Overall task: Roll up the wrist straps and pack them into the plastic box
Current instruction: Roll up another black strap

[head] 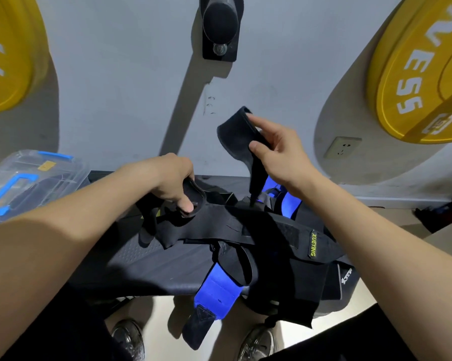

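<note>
A heap of black and blue wrist straps (279, 238) lies on a dark bench (152, 259). My right hand (277, 144) pinches the raised end of a black strap (239, 134), lifted above the heap, its tail hanging down into the pile. My left hand (172, 183) grips the looped end of another black strap (193, 204) at the heap's left side, thumb through the loop. A blue strap (214, 290) hangs over the bench's near edge. The clear plastic box (24, 183) with blue latches stands at the far left on the bench.
Yellow weight plates (422, 82) (6, 53) hang on the grey wall at both sides, with a black peg (219, 24) between them. A wall socket (343, 147) sits right of my right hand. My shoes (131, 340) show on the floor below the bench.
</note>
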A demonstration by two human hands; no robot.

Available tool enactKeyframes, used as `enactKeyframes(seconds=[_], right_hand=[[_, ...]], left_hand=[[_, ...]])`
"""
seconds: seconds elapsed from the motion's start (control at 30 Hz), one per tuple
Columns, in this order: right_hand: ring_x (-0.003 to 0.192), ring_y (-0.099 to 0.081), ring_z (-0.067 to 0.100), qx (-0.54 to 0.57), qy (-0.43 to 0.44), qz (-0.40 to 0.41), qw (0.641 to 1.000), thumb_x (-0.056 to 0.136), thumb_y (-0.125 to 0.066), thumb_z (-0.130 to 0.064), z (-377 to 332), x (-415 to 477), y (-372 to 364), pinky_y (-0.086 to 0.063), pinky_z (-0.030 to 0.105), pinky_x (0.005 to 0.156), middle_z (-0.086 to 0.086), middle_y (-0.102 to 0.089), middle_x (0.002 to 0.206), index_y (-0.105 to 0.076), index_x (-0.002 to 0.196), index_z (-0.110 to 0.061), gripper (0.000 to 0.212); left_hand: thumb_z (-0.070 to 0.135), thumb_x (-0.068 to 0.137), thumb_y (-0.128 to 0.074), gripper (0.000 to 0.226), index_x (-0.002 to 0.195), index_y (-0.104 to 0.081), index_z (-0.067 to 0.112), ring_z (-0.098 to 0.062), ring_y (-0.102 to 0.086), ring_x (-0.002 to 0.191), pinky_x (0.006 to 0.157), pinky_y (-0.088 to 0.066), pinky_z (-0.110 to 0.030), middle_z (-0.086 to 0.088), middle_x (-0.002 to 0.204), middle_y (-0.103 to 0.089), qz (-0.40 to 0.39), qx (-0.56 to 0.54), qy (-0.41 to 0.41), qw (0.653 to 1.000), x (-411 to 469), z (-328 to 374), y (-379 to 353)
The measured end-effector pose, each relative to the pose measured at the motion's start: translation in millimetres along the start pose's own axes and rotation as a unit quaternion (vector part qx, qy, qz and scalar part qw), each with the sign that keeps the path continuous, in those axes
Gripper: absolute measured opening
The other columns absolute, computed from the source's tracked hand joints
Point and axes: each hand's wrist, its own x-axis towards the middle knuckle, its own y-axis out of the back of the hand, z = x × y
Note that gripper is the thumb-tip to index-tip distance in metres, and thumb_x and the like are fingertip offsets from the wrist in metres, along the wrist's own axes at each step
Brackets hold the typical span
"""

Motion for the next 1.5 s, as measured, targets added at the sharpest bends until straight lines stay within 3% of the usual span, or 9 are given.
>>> enactKeyframes(seconds=[0.07,0.2,0.4,0.57,0.73,0.87,1.0,1.37,1.5], right_hand=[[0.132,-0.066,0.013,0.006,0.034,0.039,0.999,0.099,-0.048,0.013,-17.6,2.5,-1.7,-0.048,0.037,0.119,0.002,-0.073,0.137,-0.065,0.146,-0.013,0.055],[0.097,-0.077,0.013,0.052,0.042,0.101,0.993,0.101,-0.055,-0.003,-42.7,1.2,-2.6,-0.063,0.035,0.090,-0.002,-0.082,0.104,-0.076,0.117,-0.021,0.032],[0.088,-0.075,0.031,0.052,0.005,0.115,0.992,0.106,-0.055,-0.014,-61.9,-9.8,-5.7,-0.062,0.043,0.078,0.007,-0.081,0.100,-0.070,0.119,-0.024,0.022],[0.072,-0.075,0.020,0.289,-0.217,0.067,0.930,0.095,-0.079,-0.015,-85.0,-19.4,-8.9,-0.061,0.030,0.062,0.007,-0.080,0.084,-0.078,0.101,-0.002,0.014],[0.073,-0.076,0.020,0.344,-0.186,0.045,0.919,0.101,-0.072,-0.015,-108.5,-24.6,-9.3,-0.060,0.030,0.062,0.006,-0.080,0.089,-0.076,0.111,-0.006,0.015],[0.050,-0.065,0.010,0.283,-0.152,0.103,0.941,0.107,-0.065,-0.023,-123.8,-25.9,-16.0,-0.051,0.021,0.047,0.000,-0.072,0.078,-0.071,0.108,-0.014,0.011],[0.082,-0.074,0.023,0.360,-0.239,0.026,0.901,0.102,-0.068,-0.012,-138.5,-31.6,-22.3,-0.062,0.033,0.065,0.010,-0.079,0.102,-0.073,0.118,-0.003,0.019],[0.040,-0.046,0.014,0.203,-0.101,0.100,0.969,0.109,-0.056,-0.022,-141.8,-28.6,-31.5,-0.035,0.022,0.041,0.009,-0.060,0.084,-0.062,0.107,-0.017,0.009],[0.056,-0.060,0.017,0.301,-0.089,0.064,0.947,0.112,-0.051,-0.012,-148.6,-26.6,-40.1,-0.048,0.031,0.054,0.011,-0.066,0.087,-0.061,0.121,-0.007,0.014]], left_hand=[[0.038,0.091,-0.081,0.017,0.086,-0.073,0.024,-0.026,-0.071,0.089,0.077,-0.057,-0.032,-0.001,0.085,-0.076,0.083,-0.025,-0.018,0.996,-1.5,-0.5,2.2],[0.044,0.101,-0.065,0.033,0.086,-0.076,0.017,-0.025,-0.072,0.077,0.071,-0.056,-0.034,-0.005,0.076,-0.076,0.201,-0.159,-0.022,0.966,-6.5,-0.7,8.0],[0.035,0.111,-0.053,0.017,0.106,-0.053,0.018,-0.018,-0.076,0.057,0.049,-0.054,-0.026,0.001,0.072,-0.079,0.164,-0.403,-0.047,0.899,-26.3,0.8,8.5],[0.034,0.104,-0.056,0.024,0.114,-0.053,0.012,-0.017,-0.069,0.065,0.062,-0.055,-0.031,-0.009,0.096,-0.083,0.103,-0.505,-0.061,0.855,-52.3,5.7,12.8],[0.044,0.094,-0.069,0.032,0.099,-0.061,0.013,-0.010,-0.066,0.067,0.069,-0.048,-0.028,-0.008,0.090,-0.073,0.089,-0.607,-0.082,0.786,-80.2,12.5,18.6],[0.014,0.111,-0.053,0.007,0.110,-0.059,0.018,-0.022,-0.062,0.082,0.074,-0.048,-0.031,-0.018,0.112,-0.067,0.177,-0.612,-0.044,0.769,-95.2,10.8,16.9],[-0.002,0.096,-0.074,0.054,0.142,-0.051,0.017,-0.032,-0.076,0.107,0.088,-0.062,-0.041,-0.020,0.125,-0.074,0.218,-0.652,-0.015,0.726,-107.4,6.6,13.5],[0.011,0.109,-0.060,0.016,0.113,-0.075,0.006,-0.019,-0.078,0.084,0.070,-0.058,-0.028,-0.008,0.102,-0.081,0.199,-0.648,-0.077,0.731,-119.6,2.0,28.3],[0.020,0.103,-0.051,0.021,0.085,-0.061,0.015,-0.015,-0.055,0.058,0.062,-0.044,-0.030,-0.004,0.075,-0.058,0.112,-0.744,-0.078,0.654,-120.2,11.6,39.2]])
